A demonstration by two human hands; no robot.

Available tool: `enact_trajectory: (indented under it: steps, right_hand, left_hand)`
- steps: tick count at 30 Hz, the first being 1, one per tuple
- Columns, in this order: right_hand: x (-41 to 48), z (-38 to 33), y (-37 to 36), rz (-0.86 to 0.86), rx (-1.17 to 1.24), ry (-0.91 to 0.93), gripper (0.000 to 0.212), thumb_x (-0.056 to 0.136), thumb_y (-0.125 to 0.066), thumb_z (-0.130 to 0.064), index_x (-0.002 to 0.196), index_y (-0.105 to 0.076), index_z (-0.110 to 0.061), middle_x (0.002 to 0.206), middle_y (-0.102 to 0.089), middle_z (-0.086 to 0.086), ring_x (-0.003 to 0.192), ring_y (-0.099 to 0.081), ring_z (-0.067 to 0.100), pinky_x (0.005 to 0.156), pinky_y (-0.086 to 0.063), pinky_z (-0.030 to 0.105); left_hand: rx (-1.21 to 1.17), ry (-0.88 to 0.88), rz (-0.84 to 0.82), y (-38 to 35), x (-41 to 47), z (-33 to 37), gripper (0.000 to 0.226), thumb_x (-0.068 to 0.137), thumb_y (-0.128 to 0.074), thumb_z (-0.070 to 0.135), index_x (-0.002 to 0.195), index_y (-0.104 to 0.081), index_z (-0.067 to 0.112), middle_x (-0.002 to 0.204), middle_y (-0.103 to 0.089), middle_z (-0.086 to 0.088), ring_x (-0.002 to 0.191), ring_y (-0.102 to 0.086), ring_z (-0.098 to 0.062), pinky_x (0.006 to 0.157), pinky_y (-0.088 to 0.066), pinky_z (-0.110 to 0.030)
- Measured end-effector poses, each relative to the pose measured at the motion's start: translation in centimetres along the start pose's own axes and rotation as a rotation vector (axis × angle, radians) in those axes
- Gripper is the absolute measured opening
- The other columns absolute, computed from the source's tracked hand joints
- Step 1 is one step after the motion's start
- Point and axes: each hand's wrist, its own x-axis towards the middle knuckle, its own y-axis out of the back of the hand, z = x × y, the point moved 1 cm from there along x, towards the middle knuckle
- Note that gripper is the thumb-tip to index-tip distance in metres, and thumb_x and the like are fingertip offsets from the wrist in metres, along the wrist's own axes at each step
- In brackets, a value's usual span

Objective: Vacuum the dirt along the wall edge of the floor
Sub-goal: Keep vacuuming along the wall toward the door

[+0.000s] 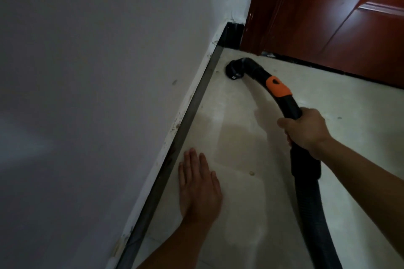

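Far corner, by the red-brown door: our right hand curls its fingers round the black vacuum hose, nearer than its orange collar. The nozzle sits on the pale floor, just right of the dark skirting strip. Our left hand lies flat there, fingers straight. We judge the nozzle should hug the strip and draw slowly nearward, where brown specks cling.
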Motion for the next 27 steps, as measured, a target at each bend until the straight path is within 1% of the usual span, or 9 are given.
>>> enact_trajectory:
  steps: [2, 5, 7, 11, 15, 18, 20, 24, 27]
  right_hand:
    - [1.8, -1.4, -1.0, 0.011, 0.02, -0.008, 0.022, 0.082, -0.071, -0.018, 0.096, -0.065, -0.003, 0.07, -0.066, 0.016, 0.052, -0.061, 0.028, 0.055, -0.054, 0.036]
    - [4.0, -3.7, -2.3, -0.024, 0.034, -0.021, 0.029, 0.082, -0.072, -0.02, 0.104, -0.063, -0.003, 0.081, -0.068, 0.018, 0.06, -0.063, 0.03, 0.066, -0.06, 0.044]
    - [4.7, -4.6, -2.7, -0.041, 0.029, -0.034, 0.031, 0.082, -0.072, -0.019, 0.107, -0.062, -0.003, 0.083, -0.068, 0.018, 0.061, -0.063, 0.03, 0.068, -0.061, 0.046]
    - [3.4, -4.5, -1.7, -0.075, 0.001, -0.015, 0.029, 0.082, -0.071, -0.017, 0.106, -0.062, -0.002, 0.078, -0.065, 0.017, 0.057, -0.06, 0.029, 0.06, -0.057, 0.04]
    - [-1.7, -2.0, -0.2, -0.114, -0.112, 0.074, 0.014, 0.081, -0.071, -0.016, 0.089, -0.062, -0.009, 0.067, -0.064, 0.012, 0.05, -0.06, 0.024, 0.05, -0.048, 0.028]
    - [-5.2, 0.9, 0.3, -0.17, -0.175, 0.101, 0.012, 0.08, -0.072, -0.015, 0.085, -0.061, -0.014, 0.064, -0.065, 0.01, 0.051, -0.062, 0.023, 0.048, -0.045, 0.026]
    - [-5.4, 2.6, 0.9, -0.121, -0.169, 0.072, 0.013, 0.08, -0.074, -0.014, 0.083, -0.061, -0.015, 0.062, -0.064, 0.009, 0.051, -0.061, 0.024, 0.05, -0.044, 0.027]
    - [-1.8, 3.8, 2.8, 0.103, -0.078, -0.066, 0.014, 0.082, -0.073, -0.015, 0.087, -0.065, -0.006, 0.061, -0.063, 0.014, 0.048, -0.06, 0.025, 0.054, -0.048, 0.03]
    - [1.2, 2.6, 3.2, 0.151, -0.026, -0.086, 0.019, 0.082, -0.072, -0.017, 0.091, -0.065, -0.002, 0.067, -0.065, 0.017, 0.054, -0.062, 0.029, 0.061, -0.056, 0.041]
  left_hand:
    - [-0.004, 0.006, 0.002, 0.0, 0.0, 0.0, 0.06, 0.097, -0.023, 0.034, 0.142, -0.045, 0.001, 0.154, -0.032, -0.019, 0.145, -0.026, -0.03, 0.114, -0.018, -0.045]
    - [0.003, -0.003, 0.003, 0.0, 0.0, 0.0, 0.058, 0.096, -0.026, 0.033, 0.141, -0.045, 0.001, 0.153, -0.033, -0.019, 0.145, -0.027, -0.03, 0.113, -0.019, -0.045]
    - [-0.003, -0.01, 0.003, -0.1, 0.0, 0.1, 0.058, 0.096, -0.027, 0.033, 0.141, -0.045, 0.001, 0.153, -0.034, -0.019, 0.145, -0.027, -0.031, 0.113, -0.02, -0.045]
    - [0.019, -0.003, -0.003, -0.2, 0.0, 0.1, 0.058, 0.096, -0.029, 0.034, 0.141, -0.046, 0.002, 0.153, -0.033, -0.019, 0.144, -0.028, -0.031, 0.113, -0.019, -0.044]
    - [0.015, -0.002, -0.007, 0.1, 0.0, 0.1, 0.06, 0.096, -0.024, 0.035, 0.141, -0.046, 0.001, 0.153, -0.034, -0.02, 0.143, -0.029, -0.032, 0.113, -0.019, -0.045]
    - [0.008, -0.005, 0.004, 0.2, -0.1, 0.1, 0.06, 0.096, -0.024, 0.035, 0.141, -0.046, 0.001, 0.153, -0.034, -0.02, 0.144, -0.029, -0.031, 0.113, -0.019, -0.045]
    - [0.003, -0.007, 0.008, 0.1, -0.1, 0.0, 0.06, 0.096, -0.025, 0.034, 0.14, -0.046, 0.001, 0.153, -0.034, -0.02, 0.144, -0.028, -0.031, 0.114, -0.019, -0.045]
    - [-0.006, -0.004, 0.012, -0.1, 0.0, -0.1, 0.06, 0.096, -0.025, 0.033, 0.141, -0.046, 0.001, 0.153, -0.033, -0.02, 0.144, -0.028, -0.032, 0.115, -0.019, -0.045]
    - [-0.003, -0.004, 0.018, -0.1, 0.0, -0.1, 0.059, 0.096, -0.025, 0.033, 0.141, -0.045, 0.001, 0.154, -0.032, -0.02, 0.144, -0.028, -0.032, 0.114, -0.019, -0.045]
